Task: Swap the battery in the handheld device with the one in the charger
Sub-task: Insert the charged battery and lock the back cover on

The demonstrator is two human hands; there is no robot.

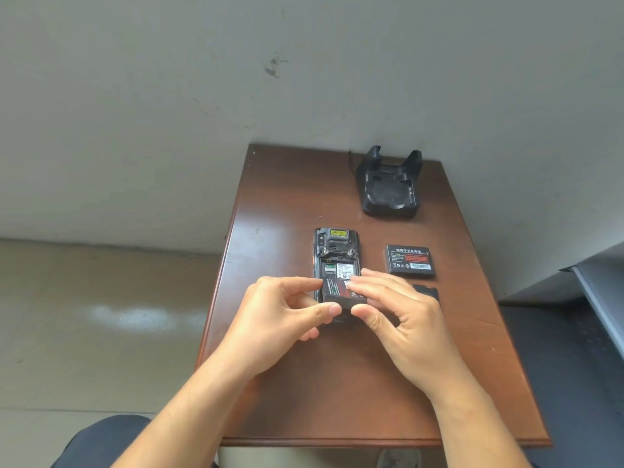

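Note:
The handheld device [336, 251] lies face down in the middle of the brown table [287, 197], its back cover off and its battery bay showing. A black battery [339, 293] with a red label is tilted over the near end of that bay. My left hand [287, 309] pinches the battery's left side between thumb and fingers. My right hand [401, 309] pinches its right side, fingers on top and thumb at the near edge. A second battery [409, 260] lies flat on the table to the right of the device. The black charger cradle [390, 185] stands at the back, its slot holding nothing.
A dark flat part [427, 292], perhaps the back cover, lies just behind my right hand. The table stands against a grey wall, with a grey shelf edge [597, 292] at the right. My dark trouser knee [101, 444] shows at the bottom left.

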